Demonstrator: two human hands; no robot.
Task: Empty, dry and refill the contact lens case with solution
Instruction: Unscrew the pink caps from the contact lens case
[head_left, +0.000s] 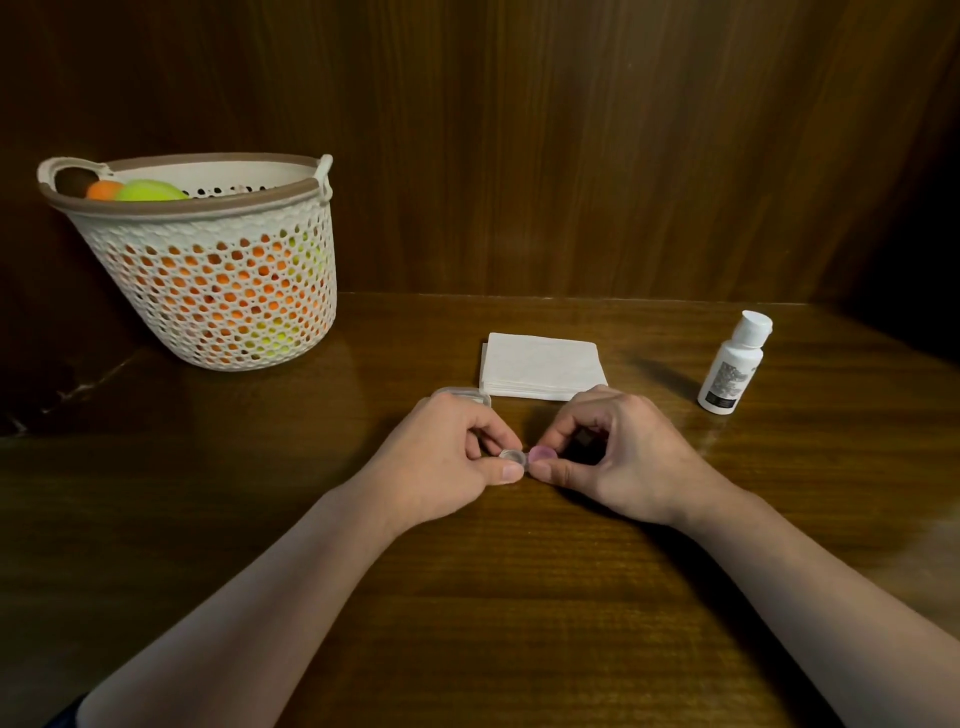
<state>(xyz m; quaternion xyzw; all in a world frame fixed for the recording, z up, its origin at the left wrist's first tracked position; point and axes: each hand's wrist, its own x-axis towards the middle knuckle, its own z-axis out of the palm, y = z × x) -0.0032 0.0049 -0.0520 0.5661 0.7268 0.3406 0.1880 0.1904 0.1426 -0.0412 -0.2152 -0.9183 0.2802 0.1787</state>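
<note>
A: Scanning big to small. Wooden table under both forearms. Perforated basket far off beyond left hand, orange and green balls inside, not part of job.

B: Closer in?

A: Folded white tissue stack just beyond hands, between them and back wall. Solution bottle upright, cap on, off to right of right hand, well apart. Clear lidded box peeking out just behind left hand's knuckles; contents hidden.

B: Hands?

A: Left hand and right hand drawn together at centre, thumbs nearly meeting. Left thumb + fingers pinched round clear well of contact lens case; right pinched round pinkish well. Case held just above table, between both sets of fingertips. Small dark thing tucked inside right palm, poss. a cap, can't tell.

B: Step?

A: Prob. early: opening or emptying stage. Can't tell if caps are on or off, or if any liquid sits in wells. Tissue looks unused, bottle shut, so drying + refill not yet done.

B: Next?

A: Judging only: get caps off if still on, tip wells out, then reach fwd for tissue to dab each well. Needs one hand steadying tiny case while other works. Bottle after, a reach to right, cap to flip first.
</note>
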